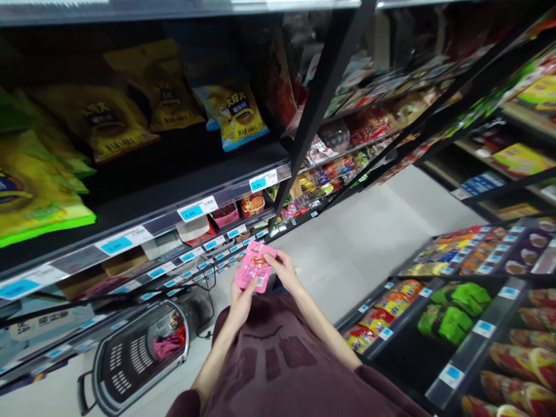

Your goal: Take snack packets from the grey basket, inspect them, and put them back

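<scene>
A small pink snack packet [253, 267] is held up in front of my body, its printed face toward the camera. My left hand [244, 291] grips its lower edge, the thumb lying over the front. At the upper right corner, my right hand [281, 267] pinches the same packet with its fingers closed on it. Below and to the left, a dark shopping basket [130, 359] stands on the floor with pink and red packets [168, 343] inside.
A shelf [143, 197] with yellow snack bags [241, 113] runs along the left. Lower shelves with price tags lie beneath it, and a black cable [211, 284] hangs near the basket. Another display [471, 336] with green and red packages stands at the right, across the pale floor [343, 249].
</scene>
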`<state>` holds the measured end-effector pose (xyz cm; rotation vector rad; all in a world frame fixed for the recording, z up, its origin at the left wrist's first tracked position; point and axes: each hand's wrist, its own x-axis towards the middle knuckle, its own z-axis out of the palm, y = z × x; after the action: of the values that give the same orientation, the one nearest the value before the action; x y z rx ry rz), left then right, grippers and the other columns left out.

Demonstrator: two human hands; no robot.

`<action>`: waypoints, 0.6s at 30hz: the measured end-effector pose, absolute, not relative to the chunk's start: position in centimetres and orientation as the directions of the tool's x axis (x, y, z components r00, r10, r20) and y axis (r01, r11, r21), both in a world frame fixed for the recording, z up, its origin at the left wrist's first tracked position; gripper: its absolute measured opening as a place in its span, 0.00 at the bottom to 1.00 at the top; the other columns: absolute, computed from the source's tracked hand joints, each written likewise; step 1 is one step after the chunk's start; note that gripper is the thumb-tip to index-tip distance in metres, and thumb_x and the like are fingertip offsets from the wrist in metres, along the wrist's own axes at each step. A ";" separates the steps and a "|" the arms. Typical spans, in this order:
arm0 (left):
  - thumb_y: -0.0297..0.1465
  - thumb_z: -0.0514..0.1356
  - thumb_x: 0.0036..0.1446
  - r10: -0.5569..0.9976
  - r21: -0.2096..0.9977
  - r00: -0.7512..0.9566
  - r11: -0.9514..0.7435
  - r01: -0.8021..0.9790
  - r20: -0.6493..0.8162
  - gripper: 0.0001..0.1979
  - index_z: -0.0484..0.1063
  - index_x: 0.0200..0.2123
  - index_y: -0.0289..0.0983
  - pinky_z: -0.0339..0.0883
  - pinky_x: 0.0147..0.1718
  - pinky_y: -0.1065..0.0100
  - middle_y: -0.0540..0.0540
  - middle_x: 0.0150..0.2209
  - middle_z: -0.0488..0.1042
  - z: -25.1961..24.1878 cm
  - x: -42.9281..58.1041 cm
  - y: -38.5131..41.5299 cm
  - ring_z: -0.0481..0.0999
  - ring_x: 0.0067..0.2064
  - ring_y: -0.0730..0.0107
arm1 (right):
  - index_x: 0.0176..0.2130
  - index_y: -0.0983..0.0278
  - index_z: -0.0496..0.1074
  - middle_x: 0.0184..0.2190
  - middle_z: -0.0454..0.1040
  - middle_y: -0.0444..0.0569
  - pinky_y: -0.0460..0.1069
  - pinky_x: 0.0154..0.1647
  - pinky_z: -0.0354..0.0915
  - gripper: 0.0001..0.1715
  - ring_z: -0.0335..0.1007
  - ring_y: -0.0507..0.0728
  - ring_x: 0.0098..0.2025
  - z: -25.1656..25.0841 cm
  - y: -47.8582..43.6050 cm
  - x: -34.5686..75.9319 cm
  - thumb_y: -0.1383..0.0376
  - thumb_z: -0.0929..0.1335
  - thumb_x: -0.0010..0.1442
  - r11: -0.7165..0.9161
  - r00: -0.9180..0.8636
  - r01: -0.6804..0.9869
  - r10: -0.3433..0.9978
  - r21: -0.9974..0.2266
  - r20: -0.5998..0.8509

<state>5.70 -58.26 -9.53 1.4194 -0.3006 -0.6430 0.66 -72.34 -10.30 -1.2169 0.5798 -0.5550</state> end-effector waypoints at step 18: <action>0.36 0.68 0.51 -0.649 0.728 0.653 0.218 0.650 -0.390 0.16 0.75 0.41 0.34 0.74 0.38 0.66 0.44 0.39 0.78 -9.4 4.8 -58.6 0.78 0.36 0.67 | 0.30 0.66 0.77 0.25 0.73 0.44 0.45 0.31 0.60 0.12 0.64 0.51 0.28 -10.4 -72.4 0.0 0.59 0.73 0.54 0.295 0.635 0.126 -0.757 -0.947 -0.152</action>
<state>4.85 -58.63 -9.38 1.0085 0.0017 -0.8996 0.01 -72.38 -10.40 -1.1257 0.6727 -0.6503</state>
